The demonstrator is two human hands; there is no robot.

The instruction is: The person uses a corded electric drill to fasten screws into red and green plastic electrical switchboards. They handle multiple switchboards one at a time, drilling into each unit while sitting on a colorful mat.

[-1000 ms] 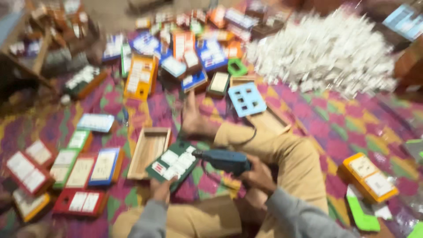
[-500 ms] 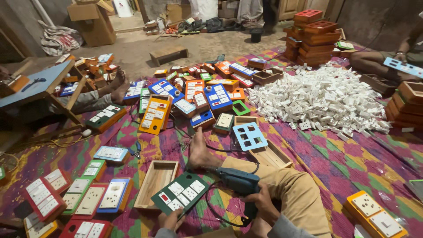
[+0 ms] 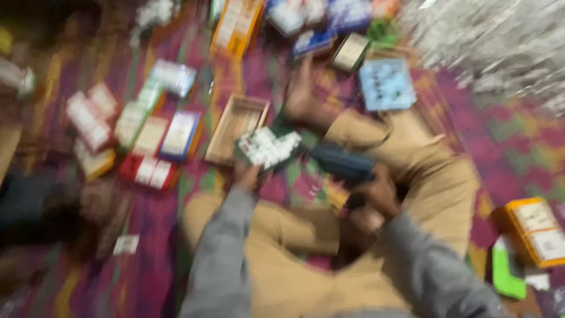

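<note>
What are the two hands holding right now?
Left hand: closed on a green switch board.
Right hand: closed on a dark blue power drill.

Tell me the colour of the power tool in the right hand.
Dark blue-teal: the power tool in the right hand, seen blurred in the head view.

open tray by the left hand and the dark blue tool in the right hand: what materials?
Open rectangular tan tray: looks like bare, unpainted wood, with a pale matt brown tone and raised walls; blur hides any grain. Dark blue power tool in the right hand: probably moulded plastic, going by its even dark colour and rounded body, but blur leaves the finish open.
</note>
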